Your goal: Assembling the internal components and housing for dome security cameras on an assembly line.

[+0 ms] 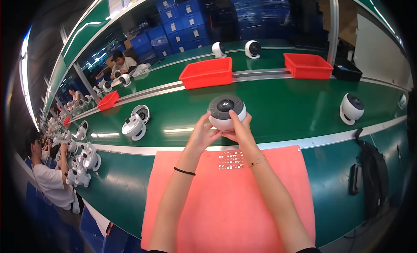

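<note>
Between my two hands is a round white device (221, 123) with a dark grey ringed face and a glossy black dome at its centre, tipped face up above the green belt. My left hand (202, 134) cups its left side, fingers curled under the white shell. On the right side my right hand (242, 130) grips it, thumb lying on the edge of the dark face. The underside is hidden. Below my wrists a pink mat (204, 205) covers the bench, and rows of several small round pieces (230, 160) lie near its far edge.
Similar white devices stand on the belt at right (351, 108); an opened white unit (135, 124) sits at left. Red bins (206, 74) line the far rail. A black bag (374, 166) and dark case (355, 180) lie at right. A co-worker (52, 179) sits at left.
</note>
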`<state>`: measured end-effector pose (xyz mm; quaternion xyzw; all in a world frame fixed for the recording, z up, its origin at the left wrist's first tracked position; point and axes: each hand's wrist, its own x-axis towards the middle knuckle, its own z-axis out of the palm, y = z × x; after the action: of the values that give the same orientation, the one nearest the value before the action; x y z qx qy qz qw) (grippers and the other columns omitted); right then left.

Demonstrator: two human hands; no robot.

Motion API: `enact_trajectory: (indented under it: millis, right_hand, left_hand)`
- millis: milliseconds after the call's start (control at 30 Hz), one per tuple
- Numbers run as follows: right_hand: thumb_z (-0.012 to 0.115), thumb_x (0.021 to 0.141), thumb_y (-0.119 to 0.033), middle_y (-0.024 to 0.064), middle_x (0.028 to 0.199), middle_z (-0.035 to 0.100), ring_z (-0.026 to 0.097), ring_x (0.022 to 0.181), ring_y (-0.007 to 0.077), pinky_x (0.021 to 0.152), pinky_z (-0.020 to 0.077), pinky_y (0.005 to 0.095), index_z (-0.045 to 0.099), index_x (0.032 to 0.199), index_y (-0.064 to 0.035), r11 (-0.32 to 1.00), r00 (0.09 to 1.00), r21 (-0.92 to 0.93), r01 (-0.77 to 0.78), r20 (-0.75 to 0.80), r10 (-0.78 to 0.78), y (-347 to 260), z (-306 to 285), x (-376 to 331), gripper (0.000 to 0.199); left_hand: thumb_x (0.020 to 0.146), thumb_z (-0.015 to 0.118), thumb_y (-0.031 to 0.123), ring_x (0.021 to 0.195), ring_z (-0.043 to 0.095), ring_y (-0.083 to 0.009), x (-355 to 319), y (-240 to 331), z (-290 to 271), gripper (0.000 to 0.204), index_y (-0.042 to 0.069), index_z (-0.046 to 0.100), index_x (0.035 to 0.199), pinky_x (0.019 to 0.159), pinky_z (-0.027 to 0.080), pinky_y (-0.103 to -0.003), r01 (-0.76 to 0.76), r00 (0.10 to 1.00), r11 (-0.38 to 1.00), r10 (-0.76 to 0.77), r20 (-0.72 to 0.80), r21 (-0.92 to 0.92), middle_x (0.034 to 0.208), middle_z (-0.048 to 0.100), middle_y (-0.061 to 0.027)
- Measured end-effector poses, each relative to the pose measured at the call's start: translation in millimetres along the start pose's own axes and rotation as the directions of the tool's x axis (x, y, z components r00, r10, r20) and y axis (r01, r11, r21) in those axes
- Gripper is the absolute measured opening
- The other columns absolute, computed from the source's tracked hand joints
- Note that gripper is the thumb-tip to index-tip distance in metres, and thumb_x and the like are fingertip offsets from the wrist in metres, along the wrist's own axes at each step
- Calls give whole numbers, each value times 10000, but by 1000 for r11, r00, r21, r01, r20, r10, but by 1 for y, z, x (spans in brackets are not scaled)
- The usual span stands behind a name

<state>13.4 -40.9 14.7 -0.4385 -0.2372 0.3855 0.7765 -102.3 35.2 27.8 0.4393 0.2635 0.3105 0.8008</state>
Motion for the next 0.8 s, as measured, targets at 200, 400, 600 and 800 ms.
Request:
enact_trajectory:
  millis: [200, 400, 600, 800]
  right_hand:
    - [564, 794, -462, 202, 1185, 408, 590, 908, 265, 521, 533, 325, 227, 1264, -49, 941, 995, -331, -78, -82, 53, 26, -52, 32, 710]
    - [579, 802, -293, 123, 1087, 473, 562, 848, 186, 714, 463, 272, 416, 1174, -44, 482, 825, -851, 208, -111, -553, -25, -47, 9, 477]
    - [399, 893, -317, 142, 1150, 501, 443, 933, 250, 882, 329, 368, 455, 1200, -67, 714, 786, -329, 618, 260, -560, -10, 26, -31, 400]
    - [229, 939, -328, 152, 1208, 477, 319, 1188, 234, 1020, 193, 356, 449, 1238, -78, 786, 884, -456, 418, 405, -235, -36, 43, -73, 448]
  left_hand:
    - [807, 545, 405, 1258, 246, -279, 19, -44, 9, 629, 131, 266, 1300, 1020, 198, -436, -128, 941, 943, 214, -262, 308, 1338, 301, -132]
    - [811, 525, 394, 1323, 125, -216, 9, -37, 18, 649, 142, 222, 1328, 1053, 61, -411, -304, 828, 889, 424, -366, 343, 1400, 214, -100]
    - [842, 486, 385, 1173, 352, -169, -10, -46, 49, 515, 107, 375, 1261, 1003, 231, -278, -489, 872, 871, 487, -48, -50, 1373, 307, -67]
    - [830, 499, 398, 1005, 388, -140, -48, -22, 59, 495, 117, 418, 1229, 930, 265, -245, -359, 933, 930, 361, 7, -75, 1117, 390, -53]
